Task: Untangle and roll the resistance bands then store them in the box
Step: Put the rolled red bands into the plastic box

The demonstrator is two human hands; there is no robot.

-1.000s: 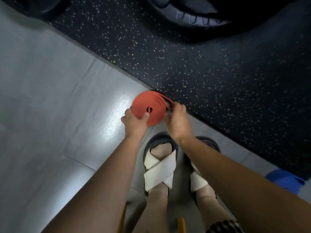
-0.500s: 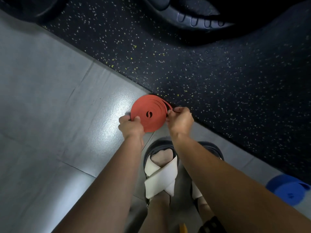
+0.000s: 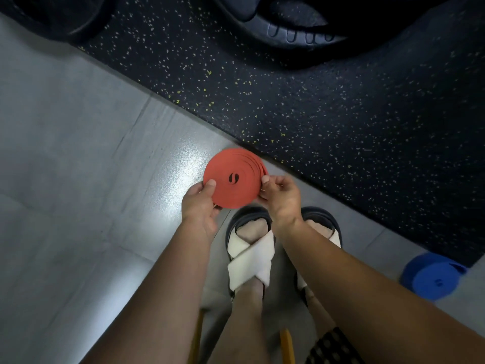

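- Head view: the red band [image 3: 233, 178], a flat matte spiral coil, is held above the glossy grey tiles [image 3: 78, 179], beside the speckled rubber mat [image 3: 315, 114].
- The left hand [image 3: 199, 206] grips its left rim; the right hand [image 3: 282, 198] pinches its right rim.
- A coiled blue band [image 3: 433, 277] lies on the floor at far right.

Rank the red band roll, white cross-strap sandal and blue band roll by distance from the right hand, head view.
1. red band roll: touching, pinched at its right edge by the right hand.
2. white cross-strap sandal: just below the hand in the view, worn on a foot.
3. blue band roll: well off to the right, at the lower right of the view.
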